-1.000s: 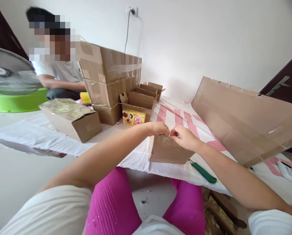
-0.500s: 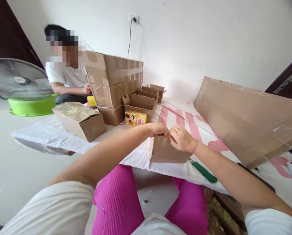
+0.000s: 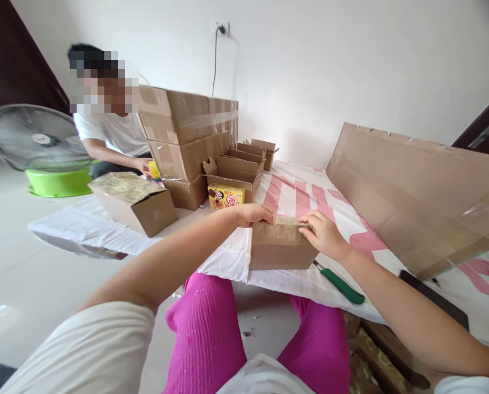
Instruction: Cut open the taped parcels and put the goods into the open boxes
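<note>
In front of me at the table's near edge stands a small cardboard box [image 3: 283,254], its top wrinkled and shiny as if covered with tape. My left hand [image 3: 257,215] has its fingers closed on the top at the far left. At the far right of the same top, my right hand [image 3: 321,232] pinches the edge between thumb and fingers. A pale strip shows between the two hands. Just right of the box lies a knife with a green handle [image 3: 343,285], close to my right forearm.
A taped box [image 3: 154,210] sits to the left, before stacked cartons [image 3: 187,145]. Open boxes [image 3: 238,167] and a yellow printed pack [image 3: 227,196] stand beyond my left hand. A cardboard sheet [image 3: 408,191] leans at right. A person [image 3: 109,128] sits by a fan [image 3: 39,139].
My hands have moved apart along the box top, the left one leftward and the right one rightward. More of the box top shows. The other person's hand has lowered to a yellow thing.
</note>
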Action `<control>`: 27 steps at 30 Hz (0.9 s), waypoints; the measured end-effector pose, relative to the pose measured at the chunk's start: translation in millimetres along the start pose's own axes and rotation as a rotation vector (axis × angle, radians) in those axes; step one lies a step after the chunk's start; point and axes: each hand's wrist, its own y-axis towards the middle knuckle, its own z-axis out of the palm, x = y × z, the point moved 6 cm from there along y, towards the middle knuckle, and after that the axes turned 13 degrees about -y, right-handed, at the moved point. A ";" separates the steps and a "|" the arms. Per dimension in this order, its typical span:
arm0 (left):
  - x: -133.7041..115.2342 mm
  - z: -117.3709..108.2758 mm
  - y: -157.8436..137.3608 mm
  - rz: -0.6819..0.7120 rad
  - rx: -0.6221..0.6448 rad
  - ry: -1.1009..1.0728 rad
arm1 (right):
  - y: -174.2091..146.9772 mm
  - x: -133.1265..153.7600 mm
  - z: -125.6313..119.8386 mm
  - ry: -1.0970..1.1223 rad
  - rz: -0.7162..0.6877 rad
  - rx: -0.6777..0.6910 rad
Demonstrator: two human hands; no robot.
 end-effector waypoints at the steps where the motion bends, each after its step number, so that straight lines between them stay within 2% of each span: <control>1: -0.3 0.5 0.6 0.002 -0.002 0.023 | -0.8 2.2 1.6 -0.032 -0.007 0.001; 4: -2.9 0.8 1.1 0.021 -0.014 0.125 | 0.2 5.3 7.1 -0.096 0.016 0.016; 9: -14.6 1.0 -0.6 0.133 -0.087 0.432 | -0.3 -4.5 14.7 0.038 0.111 0.109; 13: -22.3 11.1 -6.4 0.240 -0.244 0.714 | -6.2 -15.3 17.3 0.202 0.240 0.113; 18: -29.6 38.5 -18.6 0.437 -0.447 1.146 | -12.6 -19.8 22.3 0.346 0.332 0.047; 20: -31.1 53.0 -16.8 0.535 -0.402 1.265 | -14.3 -20.3 22.7 0.386 0.338 0.014; 23: -30.2 68.1 -6.3 0.609 -0.255 1.226 | -16.4 -21.3 20.1 0.406 0.338 -0.018; 27: -29.1 76.2 4.0 0.666 -0.200 1.172 | -18.0 -21.6 14.8 0.389 0.323 -0.015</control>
